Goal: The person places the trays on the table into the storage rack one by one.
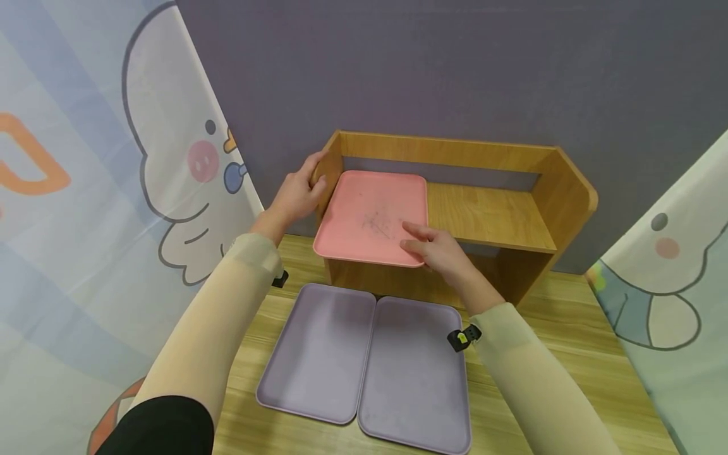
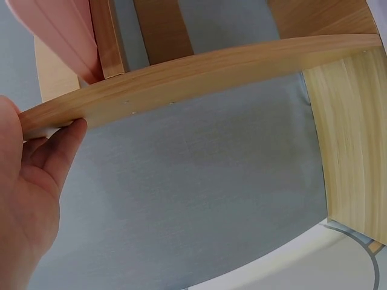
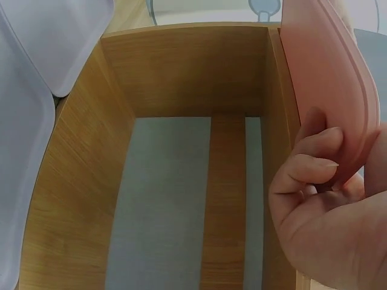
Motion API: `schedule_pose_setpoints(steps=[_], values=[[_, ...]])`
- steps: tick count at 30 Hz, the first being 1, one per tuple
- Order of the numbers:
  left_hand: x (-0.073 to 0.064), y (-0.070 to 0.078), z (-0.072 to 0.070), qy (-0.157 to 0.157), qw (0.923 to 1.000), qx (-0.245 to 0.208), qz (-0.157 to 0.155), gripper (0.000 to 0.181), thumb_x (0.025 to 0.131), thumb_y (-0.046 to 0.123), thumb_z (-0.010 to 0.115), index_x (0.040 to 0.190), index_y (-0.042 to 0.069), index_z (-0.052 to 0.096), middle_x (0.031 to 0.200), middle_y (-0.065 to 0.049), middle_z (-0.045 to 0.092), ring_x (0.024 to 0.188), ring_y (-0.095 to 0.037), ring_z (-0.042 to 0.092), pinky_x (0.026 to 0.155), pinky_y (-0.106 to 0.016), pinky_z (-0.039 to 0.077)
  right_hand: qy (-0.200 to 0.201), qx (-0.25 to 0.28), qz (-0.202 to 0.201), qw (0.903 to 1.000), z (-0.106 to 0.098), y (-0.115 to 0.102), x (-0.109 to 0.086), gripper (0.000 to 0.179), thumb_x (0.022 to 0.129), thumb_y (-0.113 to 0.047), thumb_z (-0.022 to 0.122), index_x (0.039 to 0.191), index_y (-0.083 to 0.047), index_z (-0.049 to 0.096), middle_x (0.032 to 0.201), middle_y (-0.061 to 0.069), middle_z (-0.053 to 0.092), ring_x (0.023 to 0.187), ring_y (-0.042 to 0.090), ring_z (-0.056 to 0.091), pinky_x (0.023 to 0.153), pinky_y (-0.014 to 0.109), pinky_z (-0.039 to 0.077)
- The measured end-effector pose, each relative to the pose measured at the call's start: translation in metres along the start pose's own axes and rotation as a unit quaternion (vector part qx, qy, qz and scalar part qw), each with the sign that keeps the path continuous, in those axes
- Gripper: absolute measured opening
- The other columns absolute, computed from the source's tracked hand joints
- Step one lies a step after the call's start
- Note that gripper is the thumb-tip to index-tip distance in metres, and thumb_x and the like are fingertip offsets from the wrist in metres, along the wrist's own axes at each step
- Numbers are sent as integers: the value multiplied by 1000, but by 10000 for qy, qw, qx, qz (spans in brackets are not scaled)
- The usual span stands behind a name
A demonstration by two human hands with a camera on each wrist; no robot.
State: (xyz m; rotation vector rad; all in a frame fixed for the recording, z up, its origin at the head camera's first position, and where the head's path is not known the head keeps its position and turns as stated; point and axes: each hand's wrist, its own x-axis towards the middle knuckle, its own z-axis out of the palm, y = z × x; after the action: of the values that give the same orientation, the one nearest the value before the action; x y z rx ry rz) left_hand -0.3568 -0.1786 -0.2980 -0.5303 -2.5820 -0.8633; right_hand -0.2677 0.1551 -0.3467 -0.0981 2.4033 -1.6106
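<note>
A pink tray [image 1: 372,215] with dark specks in its middle lies on the upper level of a wooden desktop shelf [image 1: 489,212], at the left end, its front edge overhanging. My right hand [image 1: 440,253] holds the tray's front right corner, thumb above and fingers curled beneath; the right wrist view shows the fingers [image 3: 314,163] under its bottom. At the shelf's left side panel, my left hand [image 1: 297,196] grips the upper edge. In the left wrist view, the fingertips [image 2: 72,136] press one face of that panel, with the pink tray [image 2: 66,30] beyond it.
Two purple trays [image 1: 321,354] [image 1: 415,373] lie side by side on the wood-grain table [image 1: 250,354] in front of the shelf. A grey partition [image 1: 432,69] rises behind, and curtains printed with cartoon figures [image 1: 182,164] hang on both sides.
</note>
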Motion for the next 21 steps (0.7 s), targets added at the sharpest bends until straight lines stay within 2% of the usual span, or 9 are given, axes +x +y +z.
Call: schedule_pose_setpoints(steps=[5,13,16,21], values=[[0,0,1,5,10000,-1,9,60,113,27,51,171,27,37,59,0,47,52,-20,49,64,-40,47,-33,-19,-49,10000,0,-3,3,59,108,-39,70,164,-35,53,158,3,55,58,14,39,60,28,36],[0,1,1,28,10000,24,4,60,112,25,51,171,26,37,58,1,45,52,-20,48,65,-41,46,-8,-75,-126,9999,2,-5,10,60,108,-37,69,165,-32,53,158,6,55,59,14,43,58,26,39],[-1,2,0,47,10000,1,1,60,112,25,51,171,27,37,57,2,44,51,-19,46,65,-40,45,4,-48,-99,9999,3,-6,10,59,108,-36,69,165,-32,53,150,8,61,60,16,45,58,26,39],[1,3,2,59,10000,-8,42,60,112,25,51,171,27,38,56,5,42,51,-18,46,64,-39,44,30,-4,-59,10000,3,-5,8,57,108,-37,68,164,-34,54,127,8,70,61,16,45,59,26,39]])
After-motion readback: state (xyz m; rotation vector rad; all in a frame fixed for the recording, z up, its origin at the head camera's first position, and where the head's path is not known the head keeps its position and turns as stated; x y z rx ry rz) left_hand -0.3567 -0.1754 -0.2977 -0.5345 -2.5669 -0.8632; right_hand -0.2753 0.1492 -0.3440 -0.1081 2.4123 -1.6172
